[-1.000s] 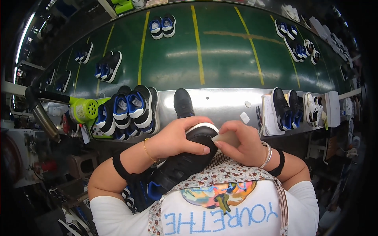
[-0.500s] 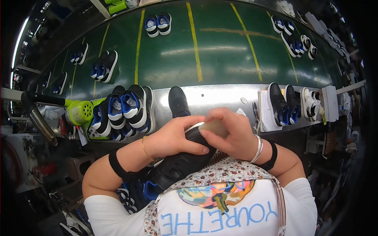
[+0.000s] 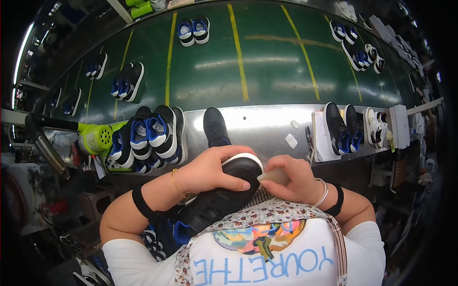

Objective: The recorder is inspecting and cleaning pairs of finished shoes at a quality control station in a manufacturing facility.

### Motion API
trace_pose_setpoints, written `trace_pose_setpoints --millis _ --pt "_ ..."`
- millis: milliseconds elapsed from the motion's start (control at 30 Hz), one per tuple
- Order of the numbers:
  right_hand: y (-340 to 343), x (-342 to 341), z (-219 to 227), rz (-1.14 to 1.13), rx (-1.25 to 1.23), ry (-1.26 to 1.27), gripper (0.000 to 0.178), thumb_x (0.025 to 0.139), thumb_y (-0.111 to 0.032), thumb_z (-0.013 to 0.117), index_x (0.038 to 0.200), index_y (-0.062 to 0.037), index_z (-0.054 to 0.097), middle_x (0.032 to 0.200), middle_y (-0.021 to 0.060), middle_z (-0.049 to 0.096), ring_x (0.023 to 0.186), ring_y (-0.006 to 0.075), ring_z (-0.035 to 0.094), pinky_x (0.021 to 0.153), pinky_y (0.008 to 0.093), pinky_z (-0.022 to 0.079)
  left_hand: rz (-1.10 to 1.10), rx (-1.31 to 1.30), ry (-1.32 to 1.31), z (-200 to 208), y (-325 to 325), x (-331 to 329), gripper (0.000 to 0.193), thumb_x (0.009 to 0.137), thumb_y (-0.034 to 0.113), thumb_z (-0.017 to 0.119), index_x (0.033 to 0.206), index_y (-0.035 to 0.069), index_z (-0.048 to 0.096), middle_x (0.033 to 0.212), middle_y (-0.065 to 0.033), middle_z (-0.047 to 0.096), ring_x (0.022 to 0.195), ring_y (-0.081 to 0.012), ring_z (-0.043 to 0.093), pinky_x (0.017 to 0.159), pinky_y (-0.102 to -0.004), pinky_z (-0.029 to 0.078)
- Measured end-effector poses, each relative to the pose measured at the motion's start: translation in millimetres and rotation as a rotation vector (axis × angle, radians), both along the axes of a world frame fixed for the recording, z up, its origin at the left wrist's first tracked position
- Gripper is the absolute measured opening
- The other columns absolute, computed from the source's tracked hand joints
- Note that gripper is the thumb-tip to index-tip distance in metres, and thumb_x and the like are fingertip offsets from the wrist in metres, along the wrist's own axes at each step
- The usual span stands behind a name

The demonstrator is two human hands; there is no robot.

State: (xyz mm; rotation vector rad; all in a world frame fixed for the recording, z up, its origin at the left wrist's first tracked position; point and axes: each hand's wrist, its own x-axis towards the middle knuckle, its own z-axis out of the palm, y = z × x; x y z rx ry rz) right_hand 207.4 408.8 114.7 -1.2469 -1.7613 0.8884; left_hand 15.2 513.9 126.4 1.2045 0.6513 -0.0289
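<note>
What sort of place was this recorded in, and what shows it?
Most likely a shoe factory or workshop. A long green surface, perhaps a conveyor, carries spaced groups of shoes; more stand along the metal bench; and the left hand holds a black shoe.

A long green bench surface (image 3: 272,81), crossed by yellow stripes (image 3: 234,28), runs beyond a shiny metal ledge (image 3: 265,128); pale reflections (image 3: 267,60) lie on both, and a white tube light (image 3: 19,62) glows at far left.
</note>
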Motion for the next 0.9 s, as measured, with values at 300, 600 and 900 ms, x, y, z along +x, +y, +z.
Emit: trace_pose_setpoints --millis 300,600,900 --pt "4 1 -3 -0.004 0.023 0.007 0.032 0.073 -0.013 0.068 0.098 -0.0064 0.05 0.085 0.0102 0.061 0.073 0.0271 0.062 0.062 0.0321 0.05 -0.029 0.021 0.01 -2 0 2 0.058 0.062 0.007 0.075 0.114 0.001 0.051 0.105 -0.0045 0.056 0.096 -0.0109 0.051 0.087 -0.0245 0.039" --pt "6 -2 4 -0.051 0.06 0.005 0.03 0.073 -0.013 0.067 0.097 -0.0063 0.05 0.086 0.0104 0.061 0.075 0.0279 0.062 0.062 0.0318 0.05 -0.02 -0.027 -0.021 -8 -7 4 0.059 0.062 0.011 0.077 0.114 0.001 0.051 0.102 -0.0046 0.057 0.096 -0.0108 0.051 0.085 -0.0247 0.041" --pt "21 -4 15 0.046 0.025 -0.028 0.03 0.073 -0.014 0.065 0.098 -0.0064 0.051 0.084 0.0116 0.06 0.072 0.0292 0.061 0.061 0.0332 0.049 -0.157 0.182 -0.012 -4 -5 7 0.056 0.062 0.013 0.077 0.111 0.001 0.053 0.103 -0.0045 0.058 0.096 -0.011 0.051 0.086 -0.0249 0.039"
